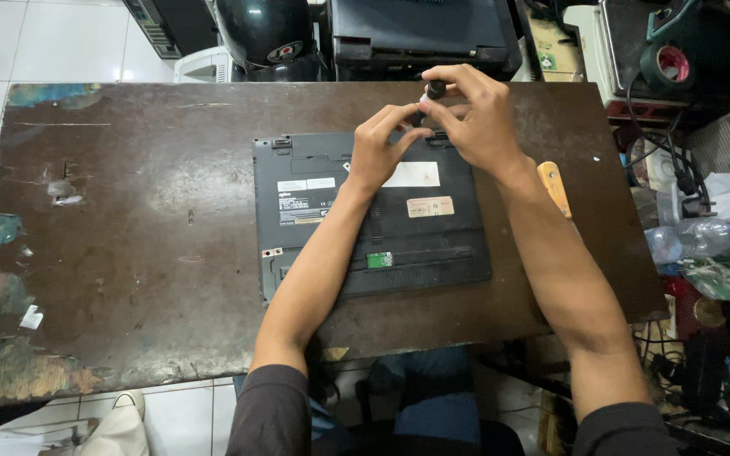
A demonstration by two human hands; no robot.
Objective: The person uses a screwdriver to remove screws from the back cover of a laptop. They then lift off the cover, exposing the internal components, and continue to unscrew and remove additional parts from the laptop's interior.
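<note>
A dark laptop [433, 245] lies upside down on the worn brown table [145, 219], its underside with pale stickers facing up. My right hand [475, 118] holds the black top of a small screwdriver [434, 89] upright over the laptop's far edge. Beside it, my left hand [382, 143] pinches the tool's lower shaft with fingertips; the tip is hidden behind the fingers. A small green part [379, 259] shows in an open slot near the laptop's front edge.
A wooden-handled tool [554, 186] lies on the table by my right forearm. Plastic bottles [694, 238], cables and clutter crowd the right side. Dark machines [416, 34] and a helmet-like black object [264, 34] stand beyond the far edge. White tiled floor lies to the left.
</note>
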